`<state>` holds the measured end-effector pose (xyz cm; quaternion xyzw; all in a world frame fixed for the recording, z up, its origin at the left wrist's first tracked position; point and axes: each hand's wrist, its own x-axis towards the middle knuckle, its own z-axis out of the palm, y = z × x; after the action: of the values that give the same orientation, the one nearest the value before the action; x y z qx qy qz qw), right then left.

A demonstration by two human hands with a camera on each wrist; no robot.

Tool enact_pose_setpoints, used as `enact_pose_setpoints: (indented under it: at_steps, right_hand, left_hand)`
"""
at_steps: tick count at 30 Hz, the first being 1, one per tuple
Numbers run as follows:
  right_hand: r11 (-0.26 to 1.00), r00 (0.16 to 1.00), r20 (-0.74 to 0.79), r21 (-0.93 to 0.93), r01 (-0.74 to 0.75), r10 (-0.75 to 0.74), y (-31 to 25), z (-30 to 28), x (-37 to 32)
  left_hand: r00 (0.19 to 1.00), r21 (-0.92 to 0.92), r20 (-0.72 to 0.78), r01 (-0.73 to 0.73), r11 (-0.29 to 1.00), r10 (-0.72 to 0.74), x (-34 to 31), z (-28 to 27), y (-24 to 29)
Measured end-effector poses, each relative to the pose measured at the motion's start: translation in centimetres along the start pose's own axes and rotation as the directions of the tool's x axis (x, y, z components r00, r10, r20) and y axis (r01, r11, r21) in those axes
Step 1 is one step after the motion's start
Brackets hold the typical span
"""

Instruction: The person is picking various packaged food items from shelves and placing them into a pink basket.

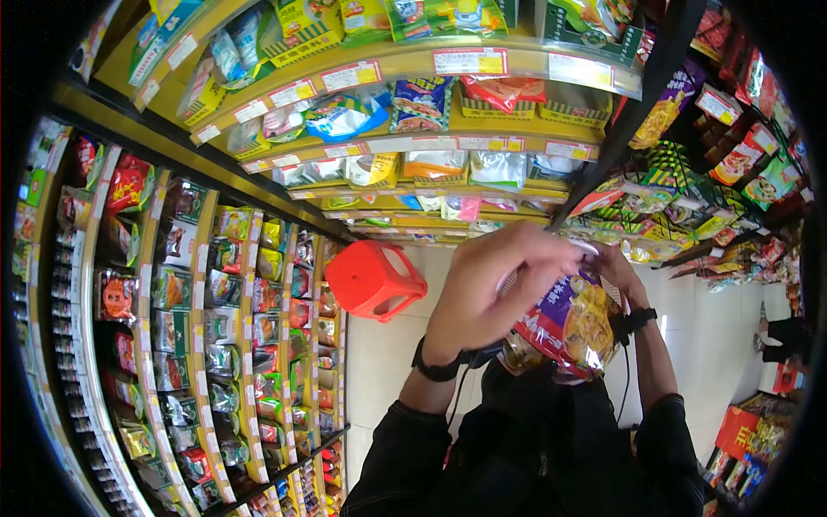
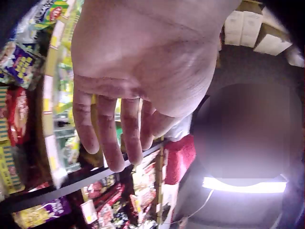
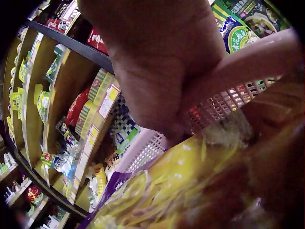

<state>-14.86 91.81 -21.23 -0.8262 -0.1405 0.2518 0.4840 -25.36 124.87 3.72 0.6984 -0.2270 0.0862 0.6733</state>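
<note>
My right hand [image 1: 617, 269] grips the rim of a pale pink plastic basket [image 3: 147, 145] with mesh sides. In the right wrist view the thumb side of that hand [image 3: 152, 71] overlaps the rim, and its fingertips are hidden. A purple and red plastic packet [image 1: 573, 320] with noodles pictured on it lies at the top of the basket, in front of my body. Over the basket's left side reaches my left hand [image 1: 508, 280], close above the packet. Seen from the left wrist, this hand [image 2: 138, 81] has loosely extended fingers and an empty palm.
Shelves [image 1: 413, 146] of packaged goods with price labels stand ahead, and more shelves [image 1: 215, 345] run along the left. A red plastic stool [image 1: 366, 280] sits on the tiled floor. Hanging packets [image 1: 663, 112] fill a rack at the right. Another person's dark-clothed legs [image 1: 782, 336] show at far right.
</note>
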Motion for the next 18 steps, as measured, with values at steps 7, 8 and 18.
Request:
enact_pose_setpoints:
  at_steps: [7,8,18]
  right_hand:
    - [0.966,0.989,-0.058,-0.227,0.12,-0.136,1.6,0.2,1.4]
    - [0.986,0.989,-0.062,-0.112,0.124,-0.131,2.7,0.2,1.8]
    - [0.995,0.989,-0.116,0.006,0.095,-0.093,1.2,-0.9,-0.5]
  left_hand:
    - [0.848,0.301,0.026,-0.511,0.805,0.529,-0.2,-1.2,3.0]
    - [0.899,0.428,-0.023,-0.386,0.817,0.437,-0.2,-2.2,2.1]
    - [0.855,0.792,-0.449,0.246,0.56,0.26,9.4,-13.9,-16.4]
